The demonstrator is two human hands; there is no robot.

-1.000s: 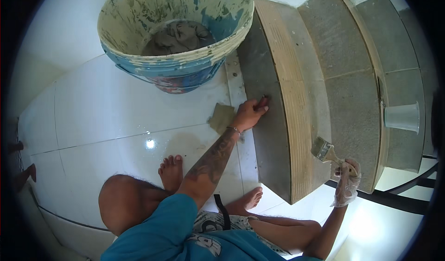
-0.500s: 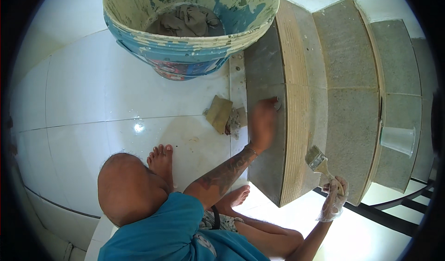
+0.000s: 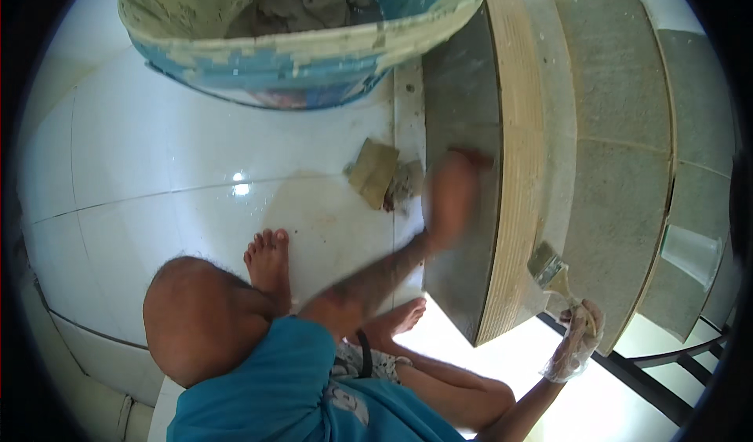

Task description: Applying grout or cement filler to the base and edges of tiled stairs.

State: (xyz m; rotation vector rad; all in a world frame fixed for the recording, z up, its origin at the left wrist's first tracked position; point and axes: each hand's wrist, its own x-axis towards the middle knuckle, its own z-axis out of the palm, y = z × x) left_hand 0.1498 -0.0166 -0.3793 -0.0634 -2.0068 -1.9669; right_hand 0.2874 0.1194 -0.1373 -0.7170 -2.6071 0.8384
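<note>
My left hand [image 3: 450, 195], smeared by motion, is on the dark grey face [image 3: 459, 69] of the lowest step, beside its tan ribbed strip [image 3: 518, 73]. Something reddish shows at its fingertips, too blurred to make out. My right hand [image 3: 576, 336], in a clear plastic glove, grips a paintbrush [image 3: 552, 273] by its handle, with the dirty bristles over the steps. An olive-coloured pad [image 3: 372, 171] lies on the white floor beside a crumpled grey scrap [image 3: 401, 187], just left of my left hand.
A paint-smeared bucket [image 3: 259, 73] with wet grey cloth stands at the top. A translucent plastic cup [image 3: 692, 255] lies on an upper step [image 3: 702, 191] at the right. A black railing [image 3: 643, 379] is below the steps. My bare feet [image 3: 271, 265] are on the tiles.
My left hand has moved slightly along the step's grey face and is more blurred. The view has shifted, so the bucket sits higher in the picture. My right hand still holds the brush.
</note>
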